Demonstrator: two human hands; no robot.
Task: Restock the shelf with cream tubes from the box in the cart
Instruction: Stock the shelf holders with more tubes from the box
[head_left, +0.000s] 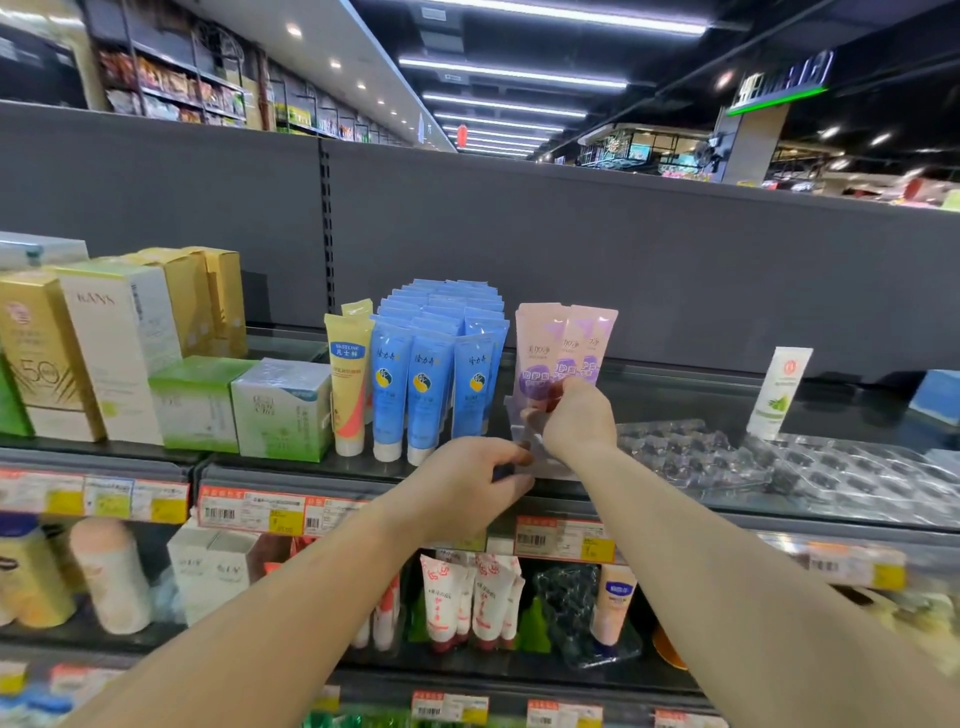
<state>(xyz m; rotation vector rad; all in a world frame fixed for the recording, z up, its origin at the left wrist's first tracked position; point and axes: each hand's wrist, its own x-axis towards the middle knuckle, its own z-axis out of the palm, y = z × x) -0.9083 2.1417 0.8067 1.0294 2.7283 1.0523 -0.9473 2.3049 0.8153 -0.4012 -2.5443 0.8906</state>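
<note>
Three pink-and-purple cream tubes (566, 345) stand upright, caps down, on the top shelf (291, 470), just right of the blue tubes. My right hand (576, 418) is closed around their lower ends. They stand in a clear plastic holder (553, 467) at the shelf's front edge. My left hand (467, 480) grips the front left of that holder, fingers curled, with a small dark piece showing at its fingertips. The tubes' caps are hidden behind my right hand. Neither the box nor the cart is in view.
Rows of blue tubes (434, 374) and a yellow tube (349, 384) stand left of the pink ones, with cartons (111, 348) further left. Empty clear trays (779, 462) and one white tube (779, 389) lie to the right. Below are price tags (563, 540) and a stocked lower shelf.
</note>
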